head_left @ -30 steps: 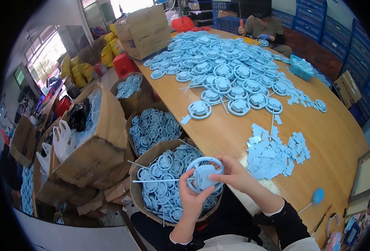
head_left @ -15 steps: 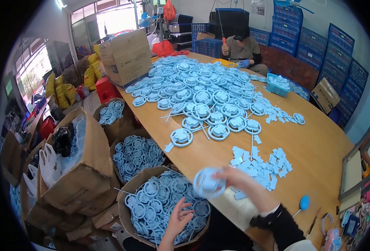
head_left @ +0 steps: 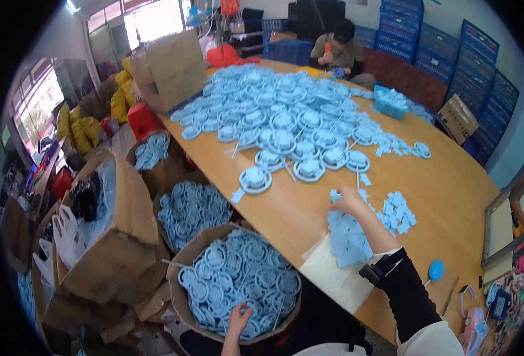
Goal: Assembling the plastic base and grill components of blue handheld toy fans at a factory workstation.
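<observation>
Right hand: right hand [head_left: 348, 202] reaches forward over the table, fingers [head_left: 335, 204] curled down onto the near edge of the pile of small flat blue pieces [head_left: 357, 234]; whether a piece is already pinched, cannot tell. Black sleeve, black band at the wrist.

Left hand: left hand [head_left: 240, 316] low at the near rim of the round box of blue rings [head_left: 238, 285], fingers [head_left: 245, 307] closing lightly on one ring among the heap; grip looks loose, not clenched.

Key relation: the flat pieces lie directly under and just to the near side of the right fingers, spreading from there toward the person; a second, smaller scatter [head_left: 397, 212] lies just right of that hand. The right hand is far nearer the pile than the left, which sits well below the pile, off the table.

Pile axis: long axis runs from the right fingers back toward the person's body, along the forearm.

Surface: wooden table [head_left: 451, 184], bare wood around the pile; a pale sheet [head_left: 333, 279] lies touching the pile's near-left edge.

Beyond the pile: assembled blue round parts [head_left: 285, 118] cover the far half of the table.

Room: open cardboard boxes [head_left: 104, 225] left of the ring box; blue crates [head_left: 451, 53] stacked along the far wall; another person [head_left: 342, 50] seated at the table's far end.
</observation>
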{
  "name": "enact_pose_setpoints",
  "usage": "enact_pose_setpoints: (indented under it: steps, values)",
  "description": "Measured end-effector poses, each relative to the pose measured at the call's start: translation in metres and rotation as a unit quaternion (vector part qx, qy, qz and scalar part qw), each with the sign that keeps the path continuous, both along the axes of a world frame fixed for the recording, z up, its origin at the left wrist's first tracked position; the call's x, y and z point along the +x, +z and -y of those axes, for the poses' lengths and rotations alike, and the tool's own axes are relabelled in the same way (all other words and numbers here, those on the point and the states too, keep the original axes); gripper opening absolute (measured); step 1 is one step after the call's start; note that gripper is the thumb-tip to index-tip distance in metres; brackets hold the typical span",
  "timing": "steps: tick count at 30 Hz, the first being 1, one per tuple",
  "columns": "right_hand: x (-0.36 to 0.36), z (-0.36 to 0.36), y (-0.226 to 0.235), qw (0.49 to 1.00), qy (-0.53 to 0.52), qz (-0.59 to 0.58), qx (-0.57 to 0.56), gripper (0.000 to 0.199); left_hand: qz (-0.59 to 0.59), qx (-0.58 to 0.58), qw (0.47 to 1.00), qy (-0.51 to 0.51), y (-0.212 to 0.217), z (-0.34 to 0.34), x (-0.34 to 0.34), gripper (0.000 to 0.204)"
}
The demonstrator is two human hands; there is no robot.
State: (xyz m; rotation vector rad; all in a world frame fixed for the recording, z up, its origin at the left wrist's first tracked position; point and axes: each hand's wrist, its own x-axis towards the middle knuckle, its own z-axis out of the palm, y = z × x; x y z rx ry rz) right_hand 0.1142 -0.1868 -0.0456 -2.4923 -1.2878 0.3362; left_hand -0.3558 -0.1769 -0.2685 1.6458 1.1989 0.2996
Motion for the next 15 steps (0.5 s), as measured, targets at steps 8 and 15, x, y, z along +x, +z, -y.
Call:
enact_pose_setpoints:
  steps: [8, 15]
  values:
    - [-0.003, 0.033, -0.026, 0.974, -0.093, 0.042, 0.201, 0.037, -0.166, 0.149, 0.963, -0.15, -0.052, -0.001, 0.042, 0.053]
    - [0.01, 0.048, -0.025, 0.955, -0.162, -0.027, 0.248, 0.028, -0.285, 0.261, 0.919, -0.073, -0.049, 0.021, 0.055, 0.046]
